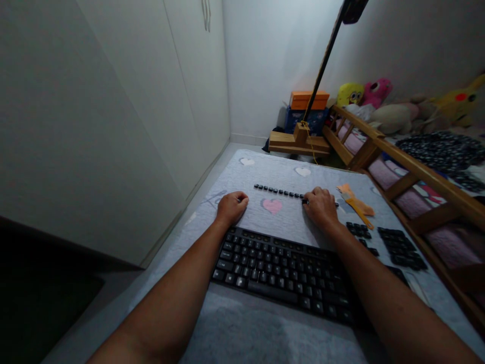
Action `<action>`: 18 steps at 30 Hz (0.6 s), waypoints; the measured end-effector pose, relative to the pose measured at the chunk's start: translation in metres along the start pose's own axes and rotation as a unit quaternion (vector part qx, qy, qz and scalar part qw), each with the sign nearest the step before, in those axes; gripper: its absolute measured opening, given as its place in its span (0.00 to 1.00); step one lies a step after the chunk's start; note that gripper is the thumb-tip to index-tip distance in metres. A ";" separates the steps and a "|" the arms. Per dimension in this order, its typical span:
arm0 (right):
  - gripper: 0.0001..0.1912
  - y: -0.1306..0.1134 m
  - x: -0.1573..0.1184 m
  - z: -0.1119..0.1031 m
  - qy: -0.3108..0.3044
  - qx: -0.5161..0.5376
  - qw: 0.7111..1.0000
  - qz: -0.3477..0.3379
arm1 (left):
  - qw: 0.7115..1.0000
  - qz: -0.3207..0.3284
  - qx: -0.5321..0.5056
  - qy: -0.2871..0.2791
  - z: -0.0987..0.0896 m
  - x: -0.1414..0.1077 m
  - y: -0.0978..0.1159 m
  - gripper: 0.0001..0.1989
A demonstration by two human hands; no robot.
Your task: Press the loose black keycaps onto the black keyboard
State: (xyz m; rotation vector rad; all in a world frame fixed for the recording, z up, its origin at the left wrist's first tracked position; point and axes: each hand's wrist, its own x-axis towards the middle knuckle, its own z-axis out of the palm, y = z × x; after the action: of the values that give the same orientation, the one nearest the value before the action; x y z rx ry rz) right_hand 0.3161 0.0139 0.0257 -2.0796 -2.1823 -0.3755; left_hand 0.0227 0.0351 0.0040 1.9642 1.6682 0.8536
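A row of small black keycaps (281,192) runs across the cloth-covered table. At its right end is my right hand (321,206), fingers bent and pinched at a black keycap (305,201); part of the row lies hidden behind the hand. My left hand (232,207) rests closed on the cloth, left of the row and just beyond the keyboard's far left corner. A small dark spot shows at its fingertips, too small to name. Below both hands lies a black keyboard (273,290), many keys in place, its right end covered by my right forearm.
Groups of black keycaps (401,247) lie on the right of the table. Beyond my right hand is an orange piece with a yellow handle-like strip (358,210). A wooden bed rail (409,164) borders the right side, a white wardrobe (151,101) the left. A wooden-based stand (299,141) rises behind.
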 end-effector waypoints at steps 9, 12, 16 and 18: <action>0.10 -0.002 0.000 -0.009 0.008 -0.021 1.000 -0.020 | 1.000 0.005 0.002 0.001 0.001 0.001 -0.002 0.11; 0.09 -0.003 -0.005 -0.016 0.029 0.043 0.999 -0.013 | 1.000 0.005 0.004 0.000 0.002 0.001 -0.002 0.11; 0.08 -0.008 -0.030 -0.037 0.001 0.212 0.976 -0.049 | 1.000 0.003 0.004 0.001 0.001 0.000 -0.001 0.11; 0.07 -0.012 -0.051 -0.051 -0.031 0.282 0.957 -0.057 | 1.000 0.002 0.005 0.000 0.002 0.000 -0.001 0.11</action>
State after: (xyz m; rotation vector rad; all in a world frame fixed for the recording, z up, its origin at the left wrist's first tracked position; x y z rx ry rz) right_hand 0.3022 -0.0482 0.0617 -1.6721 -2.1149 0.2837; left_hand 0.0229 0.0359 0.0020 1.9758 1.6715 0.8486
